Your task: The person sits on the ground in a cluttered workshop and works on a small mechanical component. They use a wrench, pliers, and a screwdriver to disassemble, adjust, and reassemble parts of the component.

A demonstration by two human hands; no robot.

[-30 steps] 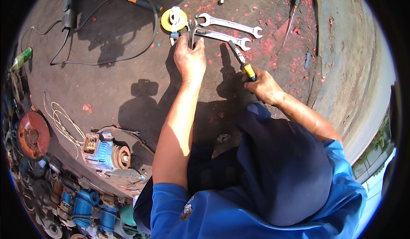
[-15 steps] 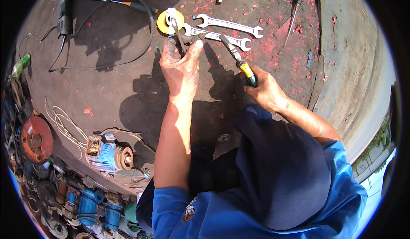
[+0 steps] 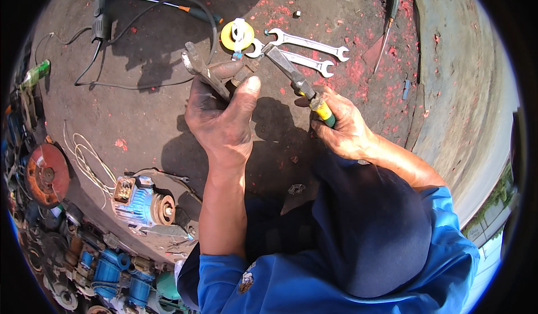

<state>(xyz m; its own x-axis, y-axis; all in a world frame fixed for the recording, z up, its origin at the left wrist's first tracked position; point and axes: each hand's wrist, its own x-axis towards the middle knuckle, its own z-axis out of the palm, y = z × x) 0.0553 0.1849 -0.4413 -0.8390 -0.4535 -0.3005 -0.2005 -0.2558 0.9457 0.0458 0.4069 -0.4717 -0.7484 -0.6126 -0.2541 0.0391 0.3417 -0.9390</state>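
My left hand (image 3: 221, 124) is closed around a dark flat metal bar (image 3: 202, 70) with a bright worn end. Pinched near its thumb and forefinger is a small brownish metal piece (image 3: 244, 74), whose kind I cannot make out. In my right hand (image 3: 344, 124) are pliers (image 3: 292, 73) with yellow and green handles, their jaws angled up toward the left hand and apart from the small piece. Beyond the hands lie a yellow tape roll (image 3: 226, 36) and two open-ended wrenches, one farther off (image 3: 308, 42) and one nearer (image 3: 305, 61), partly hidden behind the plier jaws.
An angle grinder (image 3: 101, 18) with a looped cord lies at far left, near a screwdriver (image 3: 196, 14). Another screwdriver (image 3: 389, 22) is at far right. A blue electric motor (image 3: 137, 203) and a red disc (image 3: 48, 175) stand at left, by piled machine parts.
My left hand has come nearer and slightly left, turning the metal bar so its bright end points up-left. The pliers have moved left and nearer, still in my right hand.
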